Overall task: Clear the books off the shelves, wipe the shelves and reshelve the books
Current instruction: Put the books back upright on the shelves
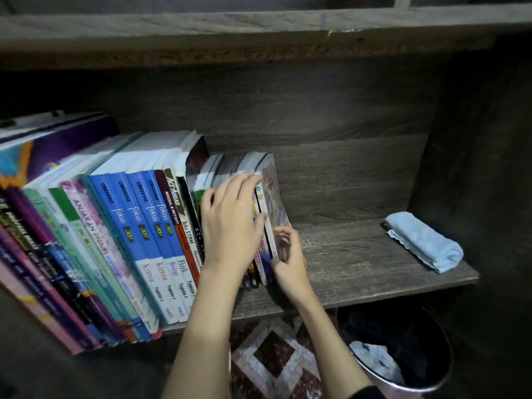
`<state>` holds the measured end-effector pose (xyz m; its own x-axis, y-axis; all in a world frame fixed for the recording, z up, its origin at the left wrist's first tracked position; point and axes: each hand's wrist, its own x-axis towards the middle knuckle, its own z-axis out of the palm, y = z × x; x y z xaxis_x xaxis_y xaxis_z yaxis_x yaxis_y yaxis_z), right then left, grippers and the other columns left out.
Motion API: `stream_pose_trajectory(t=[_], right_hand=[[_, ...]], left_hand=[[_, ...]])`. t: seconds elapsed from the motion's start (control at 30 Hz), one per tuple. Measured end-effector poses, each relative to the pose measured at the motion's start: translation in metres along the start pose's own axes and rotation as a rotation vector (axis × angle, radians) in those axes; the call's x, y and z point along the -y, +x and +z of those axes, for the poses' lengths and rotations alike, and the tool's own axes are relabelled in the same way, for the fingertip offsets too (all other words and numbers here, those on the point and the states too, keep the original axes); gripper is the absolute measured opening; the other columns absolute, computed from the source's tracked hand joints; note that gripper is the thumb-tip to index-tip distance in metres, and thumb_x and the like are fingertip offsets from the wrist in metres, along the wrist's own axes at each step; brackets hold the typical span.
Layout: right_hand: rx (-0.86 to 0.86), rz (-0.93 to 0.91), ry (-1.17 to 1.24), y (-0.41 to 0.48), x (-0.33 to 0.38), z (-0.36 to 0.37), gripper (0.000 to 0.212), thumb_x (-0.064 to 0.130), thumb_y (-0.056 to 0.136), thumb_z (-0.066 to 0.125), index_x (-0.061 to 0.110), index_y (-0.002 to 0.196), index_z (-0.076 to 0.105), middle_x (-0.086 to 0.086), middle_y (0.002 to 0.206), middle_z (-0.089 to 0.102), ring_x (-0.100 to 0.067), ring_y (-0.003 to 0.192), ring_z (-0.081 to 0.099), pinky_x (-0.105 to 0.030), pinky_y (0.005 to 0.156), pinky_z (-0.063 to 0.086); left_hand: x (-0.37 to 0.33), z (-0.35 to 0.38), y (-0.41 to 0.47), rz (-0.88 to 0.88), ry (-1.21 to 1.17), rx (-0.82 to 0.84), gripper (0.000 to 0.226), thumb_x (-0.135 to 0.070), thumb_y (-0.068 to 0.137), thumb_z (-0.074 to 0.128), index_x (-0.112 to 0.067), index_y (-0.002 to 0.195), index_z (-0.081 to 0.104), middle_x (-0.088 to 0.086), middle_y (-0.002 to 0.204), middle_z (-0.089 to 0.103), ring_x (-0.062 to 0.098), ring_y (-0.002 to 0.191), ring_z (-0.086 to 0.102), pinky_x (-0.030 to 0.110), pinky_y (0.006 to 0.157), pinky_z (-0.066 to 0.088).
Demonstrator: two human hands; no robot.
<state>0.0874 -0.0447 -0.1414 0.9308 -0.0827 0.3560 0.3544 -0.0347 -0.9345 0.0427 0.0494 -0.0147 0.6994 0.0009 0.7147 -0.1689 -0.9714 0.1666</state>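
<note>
Your left hand (230,226) lies flat against the spines of the small paperbacks (266,226) at the end of the row, fingers spread and pressed over their top edges, not closed around any one volume. Your right hand (288,260) sits just right of that same bundle, thumb and curled fingers pinching the lower front corner of the outermost paperback, whose pale patterned cover bows outward.

The paperbacks stand upright on the grey wood-grain shelf (359,269), leaning slightly left. Directly left of them, touching, stands a dark-spined book and an "Ace Ahead" volume (180,223), then a run of blue "fokus" textbooks (144,226) labelled Kimia, Biologi and Fizik. Further left of the paperbacks come a pink "Anjakan Prima" book (95,234), green and purple spines, all tilted the same way, with a purple folder (66,142) lying behind them.

Well right of the paperbacks, across bare board, a folded light-blue cloth (423,243) rests near the shelf's right end, against the side panel. Below and right of the paperbacks, under the shelf edge, a dark round bin (403,349) holds crumpled pale paper, standing beside a patterned red-and-white floor mat (273,355).
</note>
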Motion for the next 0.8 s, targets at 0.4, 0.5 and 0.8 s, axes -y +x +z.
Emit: stream_pose_trajectory(t=[0.4,0.5,0.8], right_hand=[[0.118,-0.033,-0.052,0.0,0.002,-0.01,0.051,0.018,0.066,0.058,0.042,0.109,0.047,0.003,0.126,0.054,-0.013,0.118,0.051,-0.038,0.107,0.037],[0.114,-0.042,-0.041,0.003,-0.003,-0.011,0.049,0.03,0.064,0.059,0.045,0.11,0.05,0.003,0.127,0.055,-0.016,0.12,0.052,-0.045,0.107,0.038],[0.11,0.016,-0.057,0.003,-0.001,-0.014,0.063,0.071,0.064,0.072,0.048,0.118,0.051,0.011,0.128,0.059,-0.009,0.121,0.054,-0.044,0.106,0.042]], left_hand=[[-0.008,0.005,-0.001,-0.068,-0.049,-0.037,0.063,-0.022,0.074,0.078,-0.021,0.131,0.052,-0.007,0.133,0.052,0.014,0.127,0.043,0.032,0.109,0.017],[-0.008,-0.004,-0.001,-0.064,-0.051,0.002,0.075,-0.019,0.078,0.074,-0.02,0.142,0.036,-0.005,0.147,0.038,0.014,0.137,0.03,0.026,0.112,0.01],[-0.015,-0.017,-0.017,-0.267,-0.025,0.031,0.078,0.0,0.082,0.059,-0.012,0.149,0.021,-0.001,0.156,0.021,0.015,0.145,0.007,0.028,0.116,0.01]])
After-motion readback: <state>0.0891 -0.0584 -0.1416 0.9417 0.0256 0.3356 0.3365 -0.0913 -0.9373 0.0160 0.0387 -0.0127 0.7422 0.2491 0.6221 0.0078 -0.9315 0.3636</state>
